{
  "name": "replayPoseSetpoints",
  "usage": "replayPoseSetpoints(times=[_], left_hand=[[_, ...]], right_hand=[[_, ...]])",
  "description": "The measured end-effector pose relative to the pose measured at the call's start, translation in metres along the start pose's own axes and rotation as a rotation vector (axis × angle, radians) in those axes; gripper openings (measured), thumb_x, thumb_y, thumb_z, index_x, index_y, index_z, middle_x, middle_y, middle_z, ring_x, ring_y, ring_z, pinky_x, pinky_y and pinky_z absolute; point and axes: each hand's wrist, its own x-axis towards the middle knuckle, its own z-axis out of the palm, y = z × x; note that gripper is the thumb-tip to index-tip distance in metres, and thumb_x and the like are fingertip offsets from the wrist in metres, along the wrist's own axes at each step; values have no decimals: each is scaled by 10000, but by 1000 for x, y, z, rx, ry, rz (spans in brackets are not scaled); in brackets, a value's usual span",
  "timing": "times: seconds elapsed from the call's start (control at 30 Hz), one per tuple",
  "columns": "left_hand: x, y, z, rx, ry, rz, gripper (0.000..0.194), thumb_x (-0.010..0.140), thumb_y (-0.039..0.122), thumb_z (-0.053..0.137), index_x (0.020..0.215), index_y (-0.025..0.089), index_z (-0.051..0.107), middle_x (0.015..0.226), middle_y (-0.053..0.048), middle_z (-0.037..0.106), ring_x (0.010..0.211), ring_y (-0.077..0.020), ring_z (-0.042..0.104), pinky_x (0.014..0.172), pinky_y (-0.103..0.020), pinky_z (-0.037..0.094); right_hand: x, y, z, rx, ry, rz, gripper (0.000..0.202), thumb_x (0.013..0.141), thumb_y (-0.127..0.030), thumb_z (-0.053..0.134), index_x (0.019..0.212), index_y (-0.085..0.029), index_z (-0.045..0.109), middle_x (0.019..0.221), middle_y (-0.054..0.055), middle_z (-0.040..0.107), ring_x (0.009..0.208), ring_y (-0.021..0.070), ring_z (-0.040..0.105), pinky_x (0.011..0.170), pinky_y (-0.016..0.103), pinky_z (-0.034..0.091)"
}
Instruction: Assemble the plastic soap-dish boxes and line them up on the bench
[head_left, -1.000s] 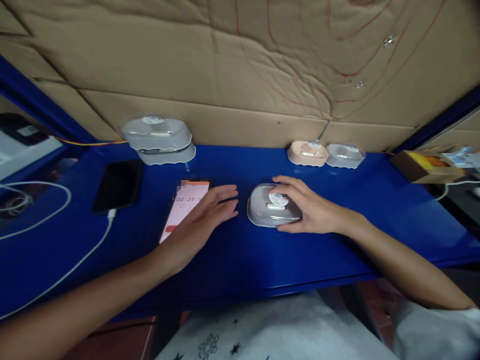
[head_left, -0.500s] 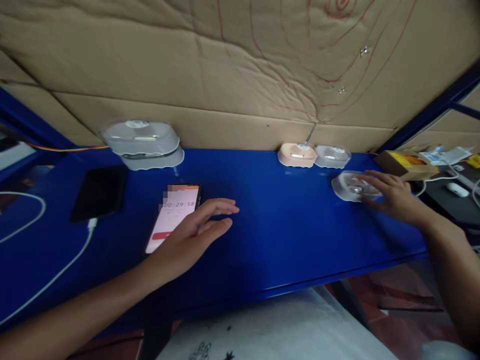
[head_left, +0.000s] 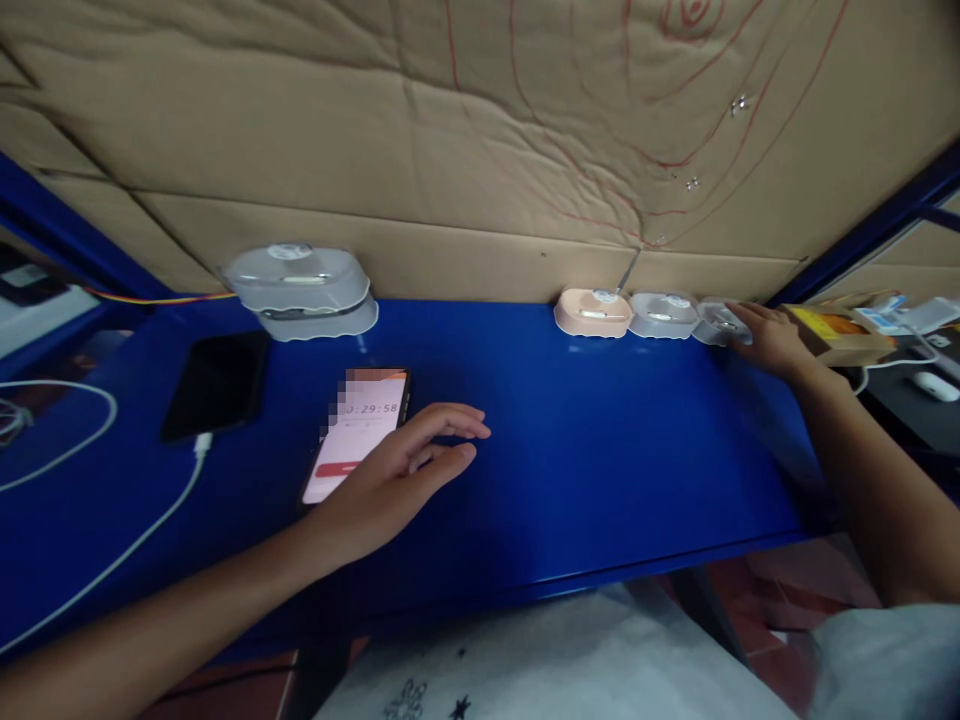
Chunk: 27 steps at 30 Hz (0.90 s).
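Note:
My right hand grips the right end of a small grey oval container with a clear lid, at the back right of the blue table. That container stands at the end of a row, beside another grey oval container and a peach one. My left hand holds nothing; its fingers are stretched out and a little apart over the table. Partly behind the left hand and wrist lies a lit phone showing a timer.
Two stacked grey oval containers stand at the back left. A dark tablet-like device lies in front with a white cable. Cardboard walls the back. An open cardboard box is beyond my right hand.
My right hand has moved the grey container back, from the front of the row to its right end. My left hand stays nearly still; the view has shifted slightly.

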Motion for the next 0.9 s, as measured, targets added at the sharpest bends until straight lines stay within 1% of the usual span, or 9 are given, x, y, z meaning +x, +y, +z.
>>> replayPoseSetpoints(times=[0.23, 0.33, 0.4, 0.47, 0.53, 0.6, 0.7, 0.8, 0.9], left_hand=[[1, 2, 1, -79, 4, -68, 326, 957, 548, 695, 1139, 281, 741, 1315, -74, 706, 1226, -312, 655, 1034, -449, 528], [1, 5, 0, -140, 14, -145, 345, 978, 540, 677, 1191, 272, 722, 1228, -70, 734, 1108, -292, 699, 1027, -465, 525], [1, 6, 0, -187, 17, -150, 331, 998, 525, 656, 1184, 260, 722, 1274, -80, 716, 1162, -302, 683, 1014, -461, 529], [2, 7, 1, -236, 18, -131, 327, 1003, 523, 652, 1162, 246, 727, 1315, -90, 693, 1223, -313, 657, 974, -441, 549], [3, 6, 2, -270, 20, -126, 333, 1001, 521, 660, 1162, 237, 725, 1316, -98, 688, 1227, -314, 654, 940, -427, 565], [3, 6, 2, -283, 41, -125, 333, 995, 513, 672, 1171, 234, 720, 1310, -102, 691, 1217, -315, 659, 929, -427, 573], [3, 6, 2, -237, 79, -101, 338, 995, 506, 668, 1206, 243, 700, 1336, -103, 684, 1248, -320, 647, 964, -443, 572], [0, 3, 2, -111, 77, -51, 350, 1004, 499, 658, 1272, 273, 652, 1372, -95, 657, 1306, -322, 617, 1036, -473, 556], [-3, -3, 3, 154, 87, 129, 411, 998, 430, 683, 1377, 316, 575, 1484, -92, 569, 1394, -325, 552, 1161, -521, 477]], right_hand=[[4, -53, -5, 138, -64, -115, 693, 992, -338, 553, 1639, -127, 426, 1691, 235, 423, 1504, 411, 425, 1166, 542, 359], [4, -87, -21, 189, -103, -192, 818, 994, -499, 614, 1680, -153, 336, 1720, 240, 367, 1572, 411, 367, 1221, 584, 322], [7, -119, -36, 239, -82, -256, 921, 994, -642, 589, 1713, -183, 241, 1750, 237, 304, 1615, 416, 302, 1256, 644, 259], [12, -161, -50, 346, 7, -378, 959, 973, -718, 582, 1708, -204, 244, 1758, 218, 295, 1624, 423, 285, 1270, 688, 225], [21, -208, -58, 426, 37, -518, 885, 1013, -709, 511, 1703, -219, 251, 1763, 199, 294, 1624, 411, 296, 1263, 700, 255], [32, -254, -57, 438, 13, -649, 898, 1019, -694, 510, 1705, -182, 239, 1773, 215, 258, 1633, 426, 268, 1267, 706, 251], [39, -299, -47, 424, 27, -732, 832, 1024, -595, 564, 1674, -149, 300, 1744, 246, 310, 1622, 449, 280, 1273, 717, 223], [16, -304, -42, 469, 112, -752, 684, 1036, -516, 586, 1585, -139, 431, 1626, 262, 464, 1535, 435, 422, 1253, 703, 273], [-31, -283, -53, 621, 135, -866, 540, 1026, -514, 632, 1458, -200, 553, 1447, 196, 578, 1426, 377, 523, 1197, 623, 405]])
